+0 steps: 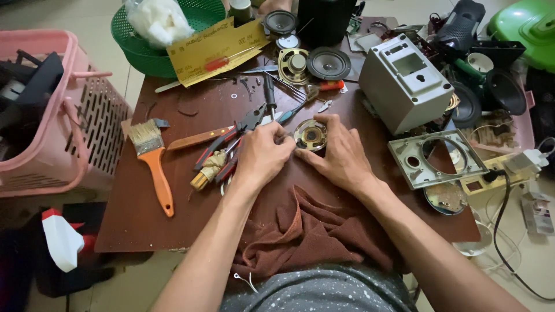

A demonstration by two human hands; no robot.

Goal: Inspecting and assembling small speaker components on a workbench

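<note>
A brown cloth [312, 231] is lying bunched at the near edge of the tabletop [139, 214], just under the person's forearms. Beyond it, both hands are working at a small round speaker [310, 135] that is sitting on the tabletop near its middle. The left hand [263, 155] is curling its fingers toward the speaker's left rim, the grip nearly closed, fingertips touching or almost touching the edge; I cannot tell whether it is pinching something small. The right hand [341, 153] is cupping the speaker from the right, thumb and fingers pressing against its rim in a loose, half-open grip.

Just left of the left hand, red-handled pliers [228, 144] are lying beside a wooden-handled tool [196, 138]. Further left, a paintbrush [153, 164] with an orange handle is resting flat. To the right, a grey panel [436, 157] with a round hole is lying near a grey box [404, 81]. Farther back, two larger speakers [315, 63] are lying by a yellow card [217, 49] and a green basket [153, 55]. A pink basket [58, 115] is standing off the tabletop's left side.
</note>
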